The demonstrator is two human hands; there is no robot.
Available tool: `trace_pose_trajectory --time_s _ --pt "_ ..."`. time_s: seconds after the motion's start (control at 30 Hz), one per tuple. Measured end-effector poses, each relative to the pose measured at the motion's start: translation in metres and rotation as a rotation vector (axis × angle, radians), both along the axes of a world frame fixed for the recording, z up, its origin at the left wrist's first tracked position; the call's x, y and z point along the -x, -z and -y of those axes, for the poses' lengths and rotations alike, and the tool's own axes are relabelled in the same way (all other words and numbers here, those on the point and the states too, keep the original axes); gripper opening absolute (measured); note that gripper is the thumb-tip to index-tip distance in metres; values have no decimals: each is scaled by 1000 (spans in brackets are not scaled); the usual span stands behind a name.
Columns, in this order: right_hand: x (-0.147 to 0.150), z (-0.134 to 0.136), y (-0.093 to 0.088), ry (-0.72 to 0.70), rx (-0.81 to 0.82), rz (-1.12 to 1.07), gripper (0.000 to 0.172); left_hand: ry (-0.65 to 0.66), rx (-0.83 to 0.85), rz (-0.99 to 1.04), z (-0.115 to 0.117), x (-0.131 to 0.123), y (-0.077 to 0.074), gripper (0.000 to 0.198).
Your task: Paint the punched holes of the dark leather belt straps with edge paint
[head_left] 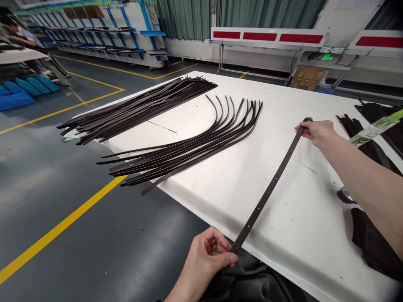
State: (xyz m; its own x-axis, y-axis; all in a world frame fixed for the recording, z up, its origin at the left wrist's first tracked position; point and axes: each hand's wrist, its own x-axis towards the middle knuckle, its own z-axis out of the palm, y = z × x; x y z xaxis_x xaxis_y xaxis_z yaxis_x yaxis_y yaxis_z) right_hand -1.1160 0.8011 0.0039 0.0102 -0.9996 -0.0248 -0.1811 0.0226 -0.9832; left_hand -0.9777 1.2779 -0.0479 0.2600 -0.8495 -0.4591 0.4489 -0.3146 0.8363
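Observation:
A long dark leather strap (270,188) with a row of punched holes stretches across the white table (283,138). My left hand (206,256) pinches its near end just off the table's front edge. My right hand (316,132) is closed on its far end, resting on the tabletop. To the left of the strap lies a fanned row of several curved dark straps (189,147). Farther back left sits a thicker pile of straight straps (138,109).
More dark leather pieces (373,247) and a small round metal object (346,195) lie at the table's right. A green-and-white label strip (376,128) crosses above my right forearm. Yellow floor lines (59,228), blue shelving (94,31) and a person (19,35) lie at the left.

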Motion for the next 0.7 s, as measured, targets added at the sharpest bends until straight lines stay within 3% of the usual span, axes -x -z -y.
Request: trace_pose_trajectory --time_s 0.23,0.7 --pt "-4 -1 1 55 -162 -44 30 -1 10 -12 -2 -1 5 27" --pt "-11 4 5 30 -135 -54 31 -14 -24 -111 -1 -1 14 36"
